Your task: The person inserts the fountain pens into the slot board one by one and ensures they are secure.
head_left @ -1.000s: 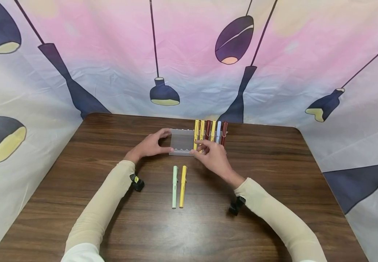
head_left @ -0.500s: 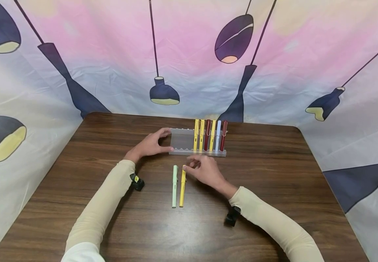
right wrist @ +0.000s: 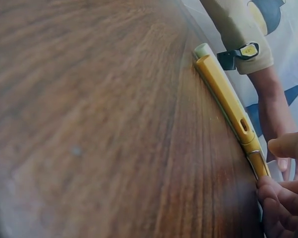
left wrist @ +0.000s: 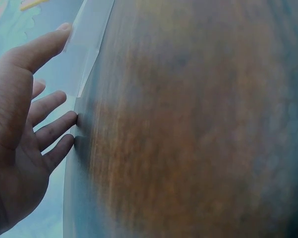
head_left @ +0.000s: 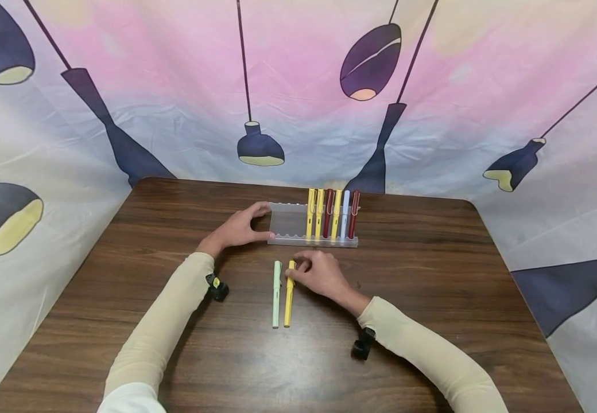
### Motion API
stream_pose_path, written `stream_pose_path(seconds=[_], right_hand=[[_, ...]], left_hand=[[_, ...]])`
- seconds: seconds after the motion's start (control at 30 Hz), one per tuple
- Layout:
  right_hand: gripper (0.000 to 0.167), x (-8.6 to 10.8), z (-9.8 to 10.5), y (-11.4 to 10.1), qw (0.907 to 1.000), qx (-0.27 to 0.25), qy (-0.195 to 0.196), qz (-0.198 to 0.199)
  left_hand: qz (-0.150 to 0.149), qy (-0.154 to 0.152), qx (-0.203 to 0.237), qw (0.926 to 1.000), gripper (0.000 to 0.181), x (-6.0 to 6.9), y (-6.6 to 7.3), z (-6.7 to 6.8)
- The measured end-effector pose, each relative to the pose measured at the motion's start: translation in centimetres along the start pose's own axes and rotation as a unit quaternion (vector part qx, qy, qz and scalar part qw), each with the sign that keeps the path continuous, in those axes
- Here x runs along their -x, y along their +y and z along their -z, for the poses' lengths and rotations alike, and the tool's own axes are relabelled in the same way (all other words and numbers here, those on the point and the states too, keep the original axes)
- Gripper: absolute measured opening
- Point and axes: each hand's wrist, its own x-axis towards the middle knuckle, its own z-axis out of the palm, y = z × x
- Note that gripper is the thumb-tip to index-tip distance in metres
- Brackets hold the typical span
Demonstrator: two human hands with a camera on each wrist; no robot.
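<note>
A clear pen rack stands at the back of the table with several yellow, dark red and light blue pens in its right part. My left hand holds the rack's left end, thumb at the front corner and fingers at the back. In the left wrist view, that thumb lies against the clear plastic. A yellow pen lies on the table in front, a light green pen to its left. My right hand pinches the yellow pen's cap end between thumb and fingers; its cap tip is partly hidden in the right wrist view.
The wooden table ends at the back against a hanging cloth printed with lamps. Dark wrist cameras sit on both sleeves. Slots in the left part of the rack hold no pens.
My right hand has come from the pens in the rack toward me and left, down to the yellow pen's cap end. My left hand and the rack stay in place.
</note>
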Motion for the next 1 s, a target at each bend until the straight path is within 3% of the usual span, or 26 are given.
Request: stream_pose_path(seconds=[0.6,1.0], right_hand=[[0.045,-0.71,-0.8,-0.52,0.9992,0.036,-0.005,-0.015],[0.041,-0.63,-0.62,-0.75,0.9994,0.022,0.002,-0.026]], left_hand=[[-0.001,0.001,0.0,1.0,0.093,0.06,0.06,0.07],[0.001,0.001,-0.002,1.0,0.096,0.01,0.07,0.08]])
